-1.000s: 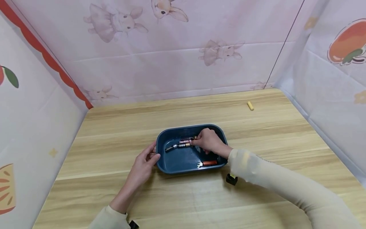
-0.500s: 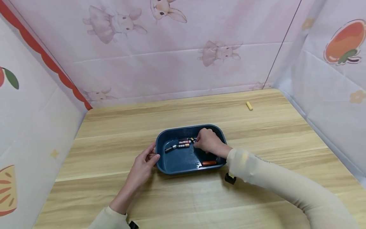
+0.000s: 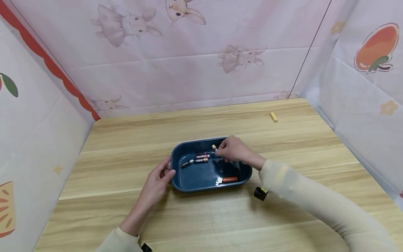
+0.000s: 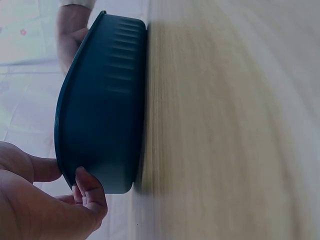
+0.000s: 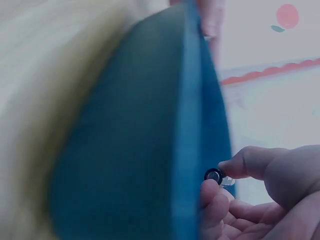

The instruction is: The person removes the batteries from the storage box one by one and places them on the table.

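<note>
A dark blue plastic box sits on the wooden table. At its left end my left hand holds the rim; the left wrist view has thumb and curled fingers at one corner of the box wall. My right hand is over the box's right side and pinches a battery with a copper-coloured end. In the right wrist view the battery's round dark-rimmed end shows between thumb and fingers. Several batteries lie inside near the back left, and an orange-red battery lies at the front right.
A yellow cylinder lies on the wooden table near its back right. Printed cloth walls enclose the back and both sides.
My right hand has risen and shifted slightly right, bringing a battery up from the others. The left hand stays at the box's left end.
</note>
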The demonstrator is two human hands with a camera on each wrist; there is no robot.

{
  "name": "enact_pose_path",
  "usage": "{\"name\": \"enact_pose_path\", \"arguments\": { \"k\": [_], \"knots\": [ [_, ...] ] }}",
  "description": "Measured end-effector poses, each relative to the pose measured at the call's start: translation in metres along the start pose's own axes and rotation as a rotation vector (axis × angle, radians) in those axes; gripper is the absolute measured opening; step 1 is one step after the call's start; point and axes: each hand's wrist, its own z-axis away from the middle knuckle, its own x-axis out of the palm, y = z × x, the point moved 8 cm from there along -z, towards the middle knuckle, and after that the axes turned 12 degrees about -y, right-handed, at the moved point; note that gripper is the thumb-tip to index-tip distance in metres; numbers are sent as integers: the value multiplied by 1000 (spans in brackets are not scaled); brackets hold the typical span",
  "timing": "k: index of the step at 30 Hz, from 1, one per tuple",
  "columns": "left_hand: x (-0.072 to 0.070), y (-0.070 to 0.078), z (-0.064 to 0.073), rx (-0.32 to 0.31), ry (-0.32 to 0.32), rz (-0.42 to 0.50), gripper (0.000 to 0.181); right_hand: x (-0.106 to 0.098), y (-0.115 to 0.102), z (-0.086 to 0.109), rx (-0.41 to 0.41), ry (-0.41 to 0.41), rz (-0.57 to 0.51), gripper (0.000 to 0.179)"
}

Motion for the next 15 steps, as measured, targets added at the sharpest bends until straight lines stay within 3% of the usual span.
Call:
{"name": "enact_pose_path", "arguments": {
  "k": [15],
  "knots": [
    [0, 3, 1, 16, 2, 20, 54, -82, -27, 22, -4, 46, -123, 23]
  ]
}}
